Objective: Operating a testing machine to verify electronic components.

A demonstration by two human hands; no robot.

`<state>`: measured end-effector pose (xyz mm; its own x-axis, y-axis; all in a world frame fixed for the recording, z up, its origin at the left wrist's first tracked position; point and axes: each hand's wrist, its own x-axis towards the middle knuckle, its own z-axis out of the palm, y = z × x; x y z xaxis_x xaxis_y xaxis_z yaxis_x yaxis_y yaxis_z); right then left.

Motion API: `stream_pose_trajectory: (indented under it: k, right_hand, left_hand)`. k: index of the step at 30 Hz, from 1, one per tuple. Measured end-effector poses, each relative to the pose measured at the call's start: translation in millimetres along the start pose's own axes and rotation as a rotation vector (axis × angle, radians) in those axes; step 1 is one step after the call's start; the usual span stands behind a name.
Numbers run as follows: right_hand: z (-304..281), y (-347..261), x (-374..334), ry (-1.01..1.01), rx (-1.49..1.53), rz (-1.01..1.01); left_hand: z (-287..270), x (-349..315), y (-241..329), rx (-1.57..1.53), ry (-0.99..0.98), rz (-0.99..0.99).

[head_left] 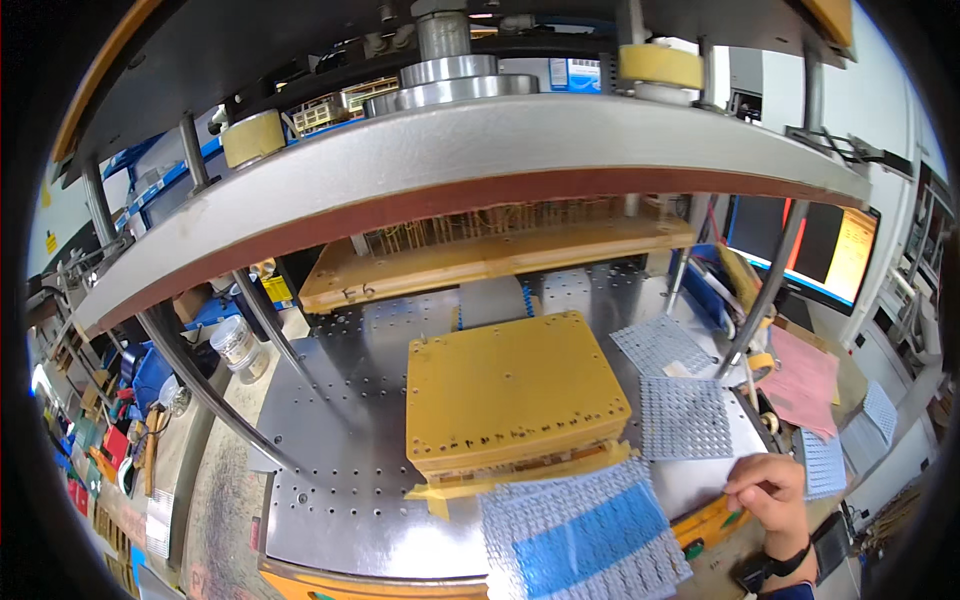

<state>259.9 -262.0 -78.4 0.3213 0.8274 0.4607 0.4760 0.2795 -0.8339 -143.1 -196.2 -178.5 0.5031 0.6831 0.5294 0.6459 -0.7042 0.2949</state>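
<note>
My right hand (768,492) is at the lower right, its fingers curled in with nothing visible in them. It hovers beside the orange front edge (697,522) of the machine, close to a green button (733,518). My left hand does not show. A grey perforated panel with a blue band (585,530) lies tilted at the bottom middle, in front of a yellow block fixture (510,385); what supports it is hidden. Two more grey perforated panels, one nearer (685,418) and one farther (662,345), lie on the metal bed right of the fixture.
Overhead hangs a heavy metal press plate (480,150) above a board with many pins (490,262). Slanting steel posts (205,385) flank the bed (350,500). A clear jar (238,348) stands left; a monitor (805,245) and pink sheet (800,380) are right.
</note>
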Motion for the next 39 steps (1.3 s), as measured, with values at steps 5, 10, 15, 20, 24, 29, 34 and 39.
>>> stream_pose_trajectory:
  k: [5,10,15,20,24,29,34,39]
  right_hand:
    - [18,-43,12,-0.175,-0.336,-0.378]
    - [61,-97,19,-0.448,-0.702,-0.595]
    - [77,-109,4,-0.451,-0.871,-0.580]
    - [83,-100,-6,-0.414,-0.911,-0.571]
    - [80,-102,-4,-0.408,-0.840,-0.557]
    - [76,-111,-3,-0.418,-0.836,-0.517]
    - [75,-117,0,-0.359,-0.768,-0.544]
    - [76,-113,4,-0.299,-0.751,-0.534]
  left_hand:
    - [-8,0,1,-0.049,-0.005,-0.002]
    - [-12,1,-3,-0.074,0.033,0.041]
    - [-13,-4,-1,-0.096,0.055,0.087]
    - [-9,-15,-4,-0.120,0.114,0.100]
    - [-9,-16,-3,-0.098,0.123,0.095]
    - [-11,-14,-4,-0.077,0.137,0.106]
    - [-11,-15,-5,-0.081,0.156,0.107]
    - [-9,-16,-6,-0.095,0.143,0.106]
